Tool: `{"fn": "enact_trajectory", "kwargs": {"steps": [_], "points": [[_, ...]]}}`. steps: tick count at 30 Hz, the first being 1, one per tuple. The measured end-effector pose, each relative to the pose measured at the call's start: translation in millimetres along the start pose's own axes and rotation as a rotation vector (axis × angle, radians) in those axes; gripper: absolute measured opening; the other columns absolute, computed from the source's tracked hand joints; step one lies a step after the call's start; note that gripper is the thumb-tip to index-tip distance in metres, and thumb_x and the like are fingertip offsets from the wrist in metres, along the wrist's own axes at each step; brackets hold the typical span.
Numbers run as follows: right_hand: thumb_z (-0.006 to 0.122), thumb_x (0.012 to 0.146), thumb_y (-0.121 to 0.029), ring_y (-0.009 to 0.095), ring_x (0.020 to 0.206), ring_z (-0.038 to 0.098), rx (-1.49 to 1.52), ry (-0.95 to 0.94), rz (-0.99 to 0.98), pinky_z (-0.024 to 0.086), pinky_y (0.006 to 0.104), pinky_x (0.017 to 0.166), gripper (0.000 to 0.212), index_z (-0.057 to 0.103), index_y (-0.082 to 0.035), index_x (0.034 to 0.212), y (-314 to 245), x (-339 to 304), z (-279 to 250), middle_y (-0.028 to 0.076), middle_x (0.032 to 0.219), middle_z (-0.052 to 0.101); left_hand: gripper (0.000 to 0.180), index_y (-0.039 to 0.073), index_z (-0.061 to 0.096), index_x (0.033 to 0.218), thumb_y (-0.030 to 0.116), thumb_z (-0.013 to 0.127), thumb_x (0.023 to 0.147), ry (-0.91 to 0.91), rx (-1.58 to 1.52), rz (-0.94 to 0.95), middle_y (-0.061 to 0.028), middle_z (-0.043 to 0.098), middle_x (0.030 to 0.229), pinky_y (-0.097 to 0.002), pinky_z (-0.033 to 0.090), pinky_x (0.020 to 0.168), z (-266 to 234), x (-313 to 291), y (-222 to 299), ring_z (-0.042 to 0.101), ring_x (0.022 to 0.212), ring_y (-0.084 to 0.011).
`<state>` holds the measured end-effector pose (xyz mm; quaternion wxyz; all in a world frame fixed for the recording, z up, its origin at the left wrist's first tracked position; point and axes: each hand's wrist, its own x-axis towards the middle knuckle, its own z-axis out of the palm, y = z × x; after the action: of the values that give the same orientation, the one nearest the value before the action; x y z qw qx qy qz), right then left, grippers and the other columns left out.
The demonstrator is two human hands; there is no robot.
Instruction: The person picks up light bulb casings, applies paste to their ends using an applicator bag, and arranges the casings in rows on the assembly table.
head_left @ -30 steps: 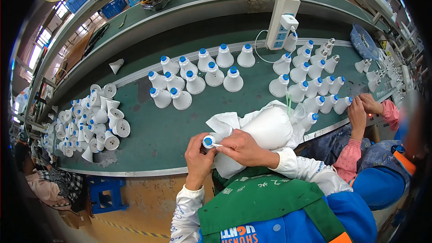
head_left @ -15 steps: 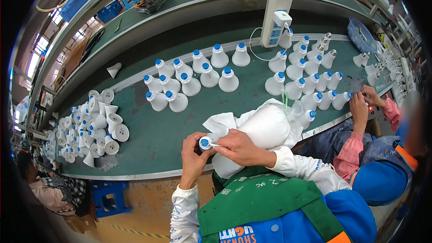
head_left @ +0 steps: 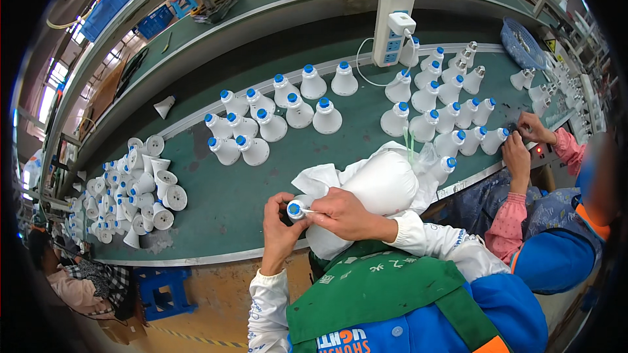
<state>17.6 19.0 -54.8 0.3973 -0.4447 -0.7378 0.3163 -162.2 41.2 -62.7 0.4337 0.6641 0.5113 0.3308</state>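
Note:
Near the table's front edge, my left hand [head_left: 280, 227] is closed around a white cone-shaped lamp housing [head_left: 296, 209] with a blue cap, its cap end turned up toward me. My right hand [head_left: 345, 214] pinches a thin white strip [head_left: 307, 210] whose tip meets the side of the cap; its exact kind is too small to make out. Directly beyond my right hand lies a bulging white plastic bag [head_left: 386, 183], with its loose edge next to the housing. The lower part of the housing is hidden by my fingers and the bag.
Rows of blue-capped housings [head_left: 299, 112] stand across the green table [head_left: 216, 216]. Loose housings are heaped at the left [head_left: 131, 189]. A power strip [head_left: 394, 23] hangs at the back, near a blue basket [head_left: 523, 42]. At the right, a co-worker's hands [head_left: 520, 153] work beside more housings.
The view has shifted slightly. My hands keep almost the same pose on the housing and the thin strip. The co-worker's hands at the right have moved a little.

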Motion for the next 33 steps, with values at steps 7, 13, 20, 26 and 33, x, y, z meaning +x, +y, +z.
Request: {"fn": "enact_trajectory", "kwargs": {"steps": [7,13,20,26,33], "points": [[0.053,0.082,-0.019,0.029,0.055,0.048,0.005,0.017,-0.001,0.036,0.0365,0.062,0.019,0.052,-0.006,0.068,0.1,0.0,0.2,0.009,0.060,0.053,0.047,0.006,0.053,0.103,0.005,0.077,0.062,-0.067,-0.001,0.094,-0.0065,0.051,0.105,-0.0310,0.042,0.081,-7.3,6.0,2.7,0.049,0.093,-0.0201],[0.054,0.082,-0.019,0.029,0.056,0.048,0.025,0.007,0.005,0.036,0.0368,0.062,0.019,0.052,-0.006,0.068,-1.1,1.3,-1.4,0.010,0.060,0.053,0.047,0.006,0.054,0.101,0.005,0.077,0.060,-0.042,-0.072,0.030,-0.0064,0.050,0.108,-0.0320,0.040,0.086,-4.1,5.5,-0.1,0.047,0.098,-0.0207],[0.056,0.083,-0.018,0.026,0.056,0.048,-0.002,0.012,0.000,0.034,0.0341,0.062,0.015,0.056,-0.007,0.073,2.1,1.1,-1.4,0.008,0.061,0.053,0.046,0.006,0.054,0.100,0.005,0.076,0.060,-0.084,-0.010,0.023,-0.0064,0.050,0.108,-0.0336,0.038,0.088,-9.9,8.0,10.7,0.047,0.101,-0.0221],[0.056,0.083,-0.019,0.025,0.055,0.047,0.006,0.015,-0.016,0.035,0.0337,0.062,0.016,0.056,-0.007,0.072,3.7,1.3,0.6,0.008,0.060,0.053,0.048,0.006,0.054,0.103,0.005,0.076,0.060,-0.134,0.034,0.118,-0.0062,0.051,0.109,-0.0326,0.039,0.088,-12.9,10.9,-1.5,0.047,0.103,-0.0211],[0.056,0.083,-0.019,0.025,0.055,0.047,0.007,0.038,-0.018,0.035,0.0335,0.062,0.018,0.056,-0.007,0.070,3.0,2.1,1.6,0.008,0.059,0.053,0.044,0.006,0.055,0.102,0.003,0.073,0.062,-0.122,-0.144,0.002,-0.0062,0.051,0.114,-0.0321,0.039,0.087,-8.2,9.2,-3.3,0.047,0.107,-0.0199]]}}
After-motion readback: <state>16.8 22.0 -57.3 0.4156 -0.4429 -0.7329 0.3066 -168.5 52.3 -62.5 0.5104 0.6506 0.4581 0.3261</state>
